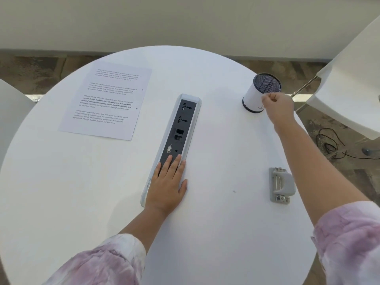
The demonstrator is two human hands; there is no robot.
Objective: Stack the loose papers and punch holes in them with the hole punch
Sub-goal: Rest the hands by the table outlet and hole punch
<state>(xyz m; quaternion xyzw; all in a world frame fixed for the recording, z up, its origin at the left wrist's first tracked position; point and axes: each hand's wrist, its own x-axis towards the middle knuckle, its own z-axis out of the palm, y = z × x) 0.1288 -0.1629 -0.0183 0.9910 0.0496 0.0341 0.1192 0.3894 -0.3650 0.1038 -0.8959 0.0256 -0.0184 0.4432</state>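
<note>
Papers: far left of the round table, lying flat as one squared pile, printed side up. Two small dark dots show along the right edge; they look like punched holes, but too small to be sure. How many sheets, cannot tell.

Left hand: flat, fingers straight and together, palm down on the near end of the socket strip set into the table's middle. Holds nothing. Well apart from the papers.

Punch: grey, near the table's right edge, lying untouched between the two arms, well apart from the papers.

Right hand: reached out to the far right, fingers curled in at the side of the cup, a white cylinder with a dark mesh top. Knuckles touch or sit just beside the cup wall. Whether the fingers pinch something small, grip the cup, or are merely closed, cannot tell.

Risks, as judged:
- Cup stands close to the table edge; a nudge from the curled hand could tip it or send it over.
- Punch also sits near the rim; the right forearm sweeping back could knock it off.
- Papers unweighted; a draught or sleeve drag could fan the pile, so holes would not line up.
</note>
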